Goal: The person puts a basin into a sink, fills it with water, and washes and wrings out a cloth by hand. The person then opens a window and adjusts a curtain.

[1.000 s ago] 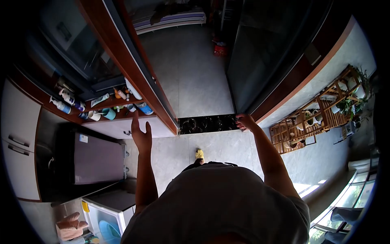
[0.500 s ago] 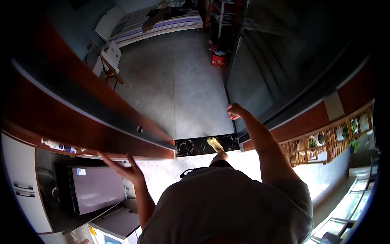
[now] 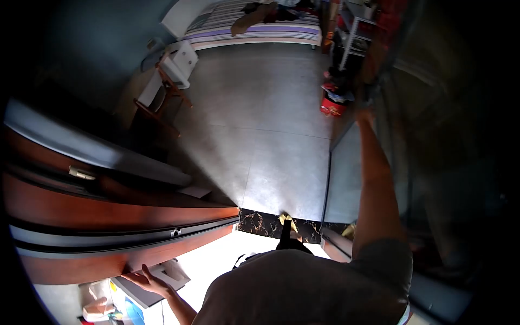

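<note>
My left hand (image 3: 145, 279) is low on the left, fingers spread, holding nothing. It is beside the reddish-brown wooden door frame (image 3: 70, 265); whether it touches the wood I cannot tell. On the right, my right arm stretches forward along a dark-framed glass door (image 3: 346, 184). My right hand (image 3: 365, 115) is at the door, close to a dark handle-like part (image 3: 371, 93). Shadow and blur hide its fingers, so its grip does not show. Below, a foot in a yellowish slipper (image 3: 287, 219) is on the black marble threshold (image 3: 257, 223).
Ahead lies a grey tiled floor (image 3: 260, 108). A striped bed (image 3: 254, 32) stands at the back, with clothes on it. A wooden folding chair (image 3: 162, 97) is at the left. A metal shelf (image 3: 352, 40) and a red bag (image 3: 332, 107) stand at the right.
My body has moved forward into the doorway. My right hand has gone forward and right along with the glass door, which is swung further inward. My left hand is now lower in view, still spread.
</note>
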`<move>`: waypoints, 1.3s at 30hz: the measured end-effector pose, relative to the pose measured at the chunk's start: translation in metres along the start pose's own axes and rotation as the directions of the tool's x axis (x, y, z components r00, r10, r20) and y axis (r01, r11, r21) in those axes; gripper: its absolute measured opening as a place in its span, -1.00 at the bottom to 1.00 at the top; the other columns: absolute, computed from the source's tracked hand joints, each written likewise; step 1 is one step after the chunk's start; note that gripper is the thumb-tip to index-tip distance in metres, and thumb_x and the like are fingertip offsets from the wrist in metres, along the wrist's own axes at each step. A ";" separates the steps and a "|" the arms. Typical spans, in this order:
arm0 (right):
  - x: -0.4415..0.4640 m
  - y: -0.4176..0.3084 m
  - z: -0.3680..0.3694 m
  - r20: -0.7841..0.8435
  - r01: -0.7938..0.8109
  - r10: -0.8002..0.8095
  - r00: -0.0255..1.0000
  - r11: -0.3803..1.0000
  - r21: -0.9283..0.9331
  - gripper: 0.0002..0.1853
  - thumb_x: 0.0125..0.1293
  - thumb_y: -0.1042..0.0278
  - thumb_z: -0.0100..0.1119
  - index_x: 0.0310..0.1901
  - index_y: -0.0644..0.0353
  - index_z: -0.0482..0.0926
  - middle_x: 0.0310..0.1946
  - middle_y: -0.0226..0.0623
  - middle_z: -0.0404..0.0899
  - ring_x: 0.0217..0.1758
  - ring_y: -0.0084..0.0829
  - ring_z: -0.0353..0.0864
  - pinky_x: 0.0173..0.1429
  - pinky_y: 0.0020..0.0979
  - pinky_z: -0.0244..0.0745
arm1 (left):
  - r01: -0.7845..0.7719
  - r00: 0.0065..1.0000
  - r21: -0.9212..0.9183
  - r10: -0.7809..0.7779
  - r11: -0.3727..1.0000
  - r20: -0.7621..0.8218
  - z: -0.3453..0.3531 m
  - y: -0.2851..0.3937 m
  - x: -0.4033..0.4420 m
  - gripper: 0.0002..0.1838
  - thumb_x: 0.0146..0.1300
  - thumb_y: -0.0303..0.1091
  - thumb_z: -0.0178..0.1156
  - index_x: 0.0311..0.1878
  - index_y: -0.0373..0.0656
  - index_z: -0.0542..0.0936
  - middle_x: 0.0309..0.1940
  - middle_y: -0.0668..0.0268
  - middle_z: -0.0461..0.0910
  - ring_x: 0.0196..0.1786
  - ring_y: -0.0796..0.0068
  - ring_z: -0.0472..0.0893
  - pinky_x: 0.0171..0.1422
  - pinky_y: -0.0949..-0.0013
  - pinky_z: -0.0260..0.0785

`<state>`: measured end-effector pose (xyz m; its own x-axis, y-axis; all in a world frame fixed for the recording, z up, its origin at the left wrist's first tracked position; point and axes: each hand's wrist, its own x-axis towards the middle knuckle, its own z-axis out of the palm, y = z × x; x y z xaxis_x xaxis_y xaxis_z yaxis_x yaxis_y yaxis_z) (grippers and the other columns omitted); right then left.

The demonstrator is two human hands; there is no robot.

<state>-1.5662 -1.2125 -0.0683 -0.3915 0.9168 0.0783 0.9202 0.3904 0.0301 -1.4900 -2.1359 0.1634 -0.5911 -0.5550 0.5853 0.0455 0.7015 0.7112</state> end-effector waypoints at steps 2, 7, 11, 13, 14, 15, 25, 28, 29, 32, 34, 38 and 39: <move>0.067 0.011 0.028 -0.011 -0.024 0.022 1.000 0.984 -0.174 -0.38 0.40 -0.06 -0.09 0.31 0.24 0.41 0.27 0.16 0.39 0.37 -0.05 0.39 0.35 -0.05 0.33 | 0.040 0.999 0.049 -0.039 0.998 -0.007 -0.003 -0.005 0.003 -0.14 0.29 -0.16 0.25 0.55 -0.17 0.07 0.49 0.05 0.20 0.51 0.05 0.20 0.59 0.05 -0.04; 0.116 0.007 0.009 0.245 0.116 -0.077 0.967 0.982 -0.148 -0.41 0.40 -0.03 -0.04 0.30 0.22 0.43 0.29 0.04 0.41 0.34 -0.08 0.43 0.31 -0.06 0.39 | 0.090 0.992 -0.047 -0.086 0.995 0.097 -0.013 0.004 0.009 -0.19 0.26 -0.14 0.16 0.52 -0.23 0.14 0.48 0.07 0.23 0.52 0.10 0.18 0.60 0.04 -0.12; 0.134 -0.014 0.016 0.288 0.182 -0.121 0.950 0.964 -0.195 -0.43 0.39 -0.01 0.01 0.30 0.19 0.44 0.30 -0.05 0.42 0.32 -0.10 0.46 0.29 -0.07 0.43 | 0.189 0.972 -0.080 -0.174 0.979 0.158 -0.031 0.000 0.008 -0.18 0.27 -0.18 0.16 0.54 -0.21 0.10 0.52 0.07 0.13 0.57 0.12 0.09 0.64 0.03 -0.16; 0.138 -0.023 0.018 0.296 0.206 -0.137 0.945 0.954 -0.219 -0.45 0.39 0.00 0.03 0.29 0.18 0.45 0.30 -0.09 0.43 0.31 -0.11 0.47 0.27 -0.07 0.46 | 0.227 0.960 -0.151 -0.195 0.962 0.202 -0.035 0.004 0.009 -0.22 0.30 -0.25 0.12 0.54 -0.21 0.08 0.54 0.06 0.09 0.58 0.14 0.06 0.64 0.07 -0.14; 0.138 -0.024 0.019 0.309 0.217 -0.139 0.941 0.948 -0.234 -0.45 0.39 0.01 0.04 0.29 0.18 0.45 0.30 -0.12 0.44 0.31 -0.11 0.48 0.26 -0.07 0.47 | 0.220 0.962 -0.169 -0.185 0.961 0.201 -0.032 0.016 0.007 -0.26 0.31 -0.29 0.09 0.53 -0.22 0.11 0.53 0.06 0.10 0.58 0.14 0.06 0.64 0.07 -0.15; 0.138 -0.026 0.019 0.315 0.233 -0.150 0.937 0.942 -0.243 -0.46 0.39 0.01 0.05 0.29 0.17 0.45 0.31 -0.14 0.44 0.30 -0.12 0.49 0.26 -0.07 0.48 | 0.222 0.962 -0.178 -0.186 0.959 0.197 -0.033 0.012 0.007 -0.26 0.30 -0.30 0.09 0.53 -0.23 0.12 0.53 0.07 0.11 0.58 0.14 0.07 0.64 0.07 -0.14; 0.094 -0.110 0.082 0.144 0.230 -0.234 0.961 0.972 0.047 -0.52 0.33 0.13 0.14 0.22 0.17 0.49 0.08 0.00 0.60 0.04 -0.04 0.68 -0.03 0.05 0.66 | 0.155 0.970 -0.205 -0.110 0.966 0.217 -0.034 0.020 0.008 -0.13 0.23 -0.22 0.20 0.54 -0.25 0.05 0.56 0.08 0.02 0.60 0.11 0.02 0.64 0.02 -0.21; -0.006 -0.170 -0.005 0.215 0.099 -0.173 0.961 0.944 0.316 -0.58 0.29 0.16 0.19 0.13 0.16 0.58 0.15 -0.01 0.57 0.15 -0.01 0.62 0.10 -0.06 0.61 | 0.146 0.971 -0.242 -0.093 0.959 0.218 -0.036 0.020 0.006 -0.08 0.20 -0.22 0.25 0.56 -0.21 0.02 0.57 0.11 -0.01 0.60 0.13 0.01 0.64 0.00 -0.22; -0.039 -0.185 -0.022 0.204 0.119 -0.191 0.960 0.939 0.322 -0.58 0.29 0.16 0.19 0.13 0.16 0.58 0.15 -0.01 0.57 0.15 -0.01 0.62 0.10 -0.06 0.61 | 0.126 0.971 -0.234 -0.072 0.964 0.228 -0.038 0.017 0.007 -0.07 0.20 -0.21 0.25 0.56 -0.20 0.02 0.57 0.11 0.00 0.60 0.13 0.02 0.64 0.00 -0.22; -0.127 -0.229 -0.070 0.194 0.472 -0.457 0.868 0.881 -0.033 -0.56 0.31 0.20 0.18 0.15 0.25 0.53 0.21 0.02 0.50 0.21 -0.04 0.57 0.16 -0.16 0.58 | 0.163 0.952 -0.282 -0.076 0.945 0.296 -0.048 0.030 0.010 -0.04 0.19 -0.15 0.27 0.57 -0.19 0.01 0.58 0.13 0.00 0.61 0.18 0.00 0.64 0.07 -0.25; -0.167 -0.261 -0.094 0.225 0.655 -0.615 0.756 0.703 -0.277 -0.54 0.32 0.23 0.18 0.17 0.31 0.49 0.26 0.04 0.46 0.26 -0.06 0.53 0.20 -0.22 0.57 | 0.164 0.940 -0.331 -0.046 0.929 0.339 -0.060 0.017 0.015 -0.06 0.17 -0.26 0.30 0.55 -0.23 0.04 0.57 0.14 0.01 0.61 0.22 0.00 0.64 0.12 -0.22; -0.213 -0.339 0.022 -0.174 0.766 -0.751 0.637 0.591 0.255 -0.56 0.32 0.27 0.18 0.17 0.32 0.49 0.22 0.06 0.48 0.23 -0.07 0.56 0.24 -0.25 0.53 | 0.163 0.946 -0.261 -0.075 0.952 0.315 -0.098 0.002 0.002 -0.17 0.10 -0.57 0.28 0.49 -0.13 0.23 0.50 0.17 0.20 0.55 0.21 0.16 0.58 0.13 0.01; -0.220 -0.354 0.035 -0.067 0.681 -0.746 0.662 0.563 0.468 -0.57 0.33 0.27 0.17 0.16 0.32 0.49 0.21 0.07 0.49 0.23 -0.07 0.56 0.27 -0.20 0.50 | 0.131 0.953 -0.211 -0.065 0.969 0.296 -0.112 0.003 0.003 -0.21 0.11 -0.57 0.28 0.46 -0.11 0.28 0.48 0.16 0.24 0.53 0.19 0.20 0.55 0.12 0.07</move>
<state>-1.8059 -1.5495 -0.1310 -0.9457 0.3104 0.0961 0.2498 0.8837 -0.3959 -1.4014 -2.1853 0.2106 -0.8046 -0.4421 0.3964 0.1362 0.5124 0.8479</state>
